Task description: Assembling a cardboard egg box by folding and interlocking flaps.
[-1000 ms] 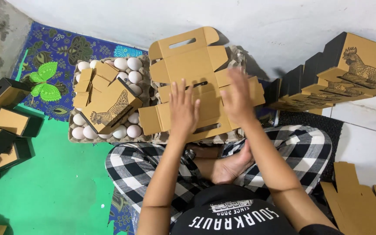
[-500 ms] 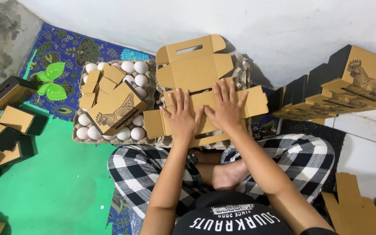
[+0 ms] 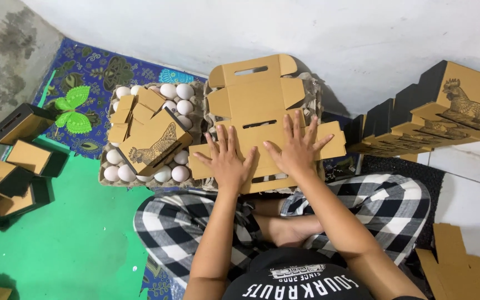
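1. Two hands are pressed flat, fingers spread, on one unfolded cardboard box blank [image 3: 262,119]; nothing is gripped by either.
2. The left hand [image 3: 226,161] is laid on the blank's near left part, and the right hand [image 3: 295,150] just beside it on the near right part.
3. The blank is spread over a grey egg tray [image 3: 313,91], in front of the crossed legs in checked cloth.
4. To the left, one tray of white eggs [image 3: 169,91] is seen; on it lie one folded box with a hen print [image 3: 154,145] and one flat blank.
5. Three open boxes [image 3: 26,158] are placed on the green floor at far left.
6. At the right, a stack of printed boxes [image 3: 462,108] is leaned by the wall; their number cannot be told.
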